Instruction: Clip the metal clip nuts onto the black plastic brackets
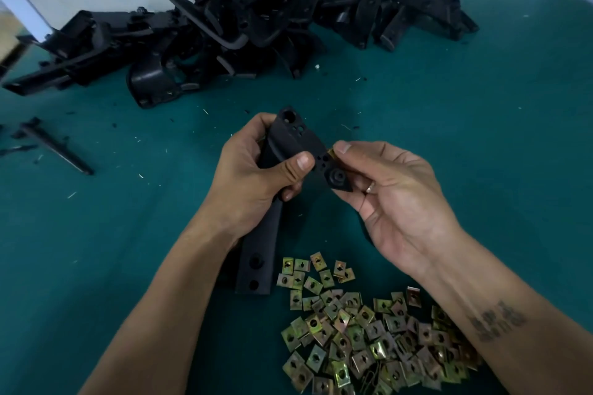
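Above the green mat (481,138), center frame, your left hand (253,176) grips a black plastic bracket (288,141), fingers wrapped round its body, thumb pressed on the face nr the holes. Your right hand (394,189) pinches a metal clip nut (331,154) btwn thumb and forefinger, touching the bracket's edge; other fingers loosely curled under. Loose clip nuts (369,330) lie heaped below by your right forearm. Bracket pile (244,19) sits at the back w/ the wall behind.

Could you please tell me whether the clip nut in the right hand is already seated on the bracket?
Cannot tell. The right hand pinches the clip nut against the edge of the bracket gripped by the left hand; the thumb hides most of it.
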{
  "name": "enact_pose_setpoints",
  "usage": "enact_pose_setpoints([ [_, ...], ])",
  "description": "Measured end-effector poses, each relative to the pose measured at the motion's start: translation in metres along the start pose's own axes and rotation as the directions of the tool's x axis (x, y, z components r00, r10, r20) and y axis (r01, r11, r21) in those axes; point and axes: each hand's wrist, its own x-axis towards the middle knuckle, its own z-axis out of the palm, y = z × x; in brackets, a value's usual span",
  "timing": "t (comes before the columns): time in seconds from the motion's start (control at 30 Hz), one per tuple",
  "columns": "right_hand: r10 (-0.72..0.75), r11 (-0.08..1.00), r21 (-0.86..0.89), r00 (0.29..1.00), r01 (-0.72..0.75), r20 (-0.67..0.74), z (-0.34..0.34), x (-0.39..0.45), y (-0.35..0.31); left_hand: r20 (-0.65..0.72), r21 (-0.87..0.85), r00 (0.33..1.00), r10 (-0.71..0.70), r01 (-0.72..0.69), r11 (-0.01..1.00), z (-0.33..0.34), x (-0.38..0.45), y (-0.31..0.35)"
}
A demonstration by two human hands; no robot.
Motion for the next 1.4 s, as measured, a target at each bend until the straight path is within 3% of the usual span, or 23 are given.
enact_pose_setpoints([
  [0.27,-0.007,1.000,-0.022,1.000,0.007,0.000,0.003,-0.003,0.002,0.007,0.000,1.000,0.010,-0.010,1.000,0.000,-0.001,0.000],
  [0.47,-0.018,0.997,0.070,0.999,0.021,-0.046,0.006,-0.002,0.009,-0.002,0.000,1.000,-0.003,0.003,1.000,0.002,-0.001,0.000],
  [1.0,-0.031,0.996,-0.069,0.964,0.051,0.265,-0.006,0.008,-0.003,0.049,0.002,0.999,-0.016,0.016,1.000,0.002,-0.002,0.003],
  [1.4,0.000,0.995,-0.097,0.930,0.039,0.368,-0.009,0.008,-0.006,0.089,-0.060,0.996,-0.013,0.018,0.998,0.001,-0.003,0.002],
])
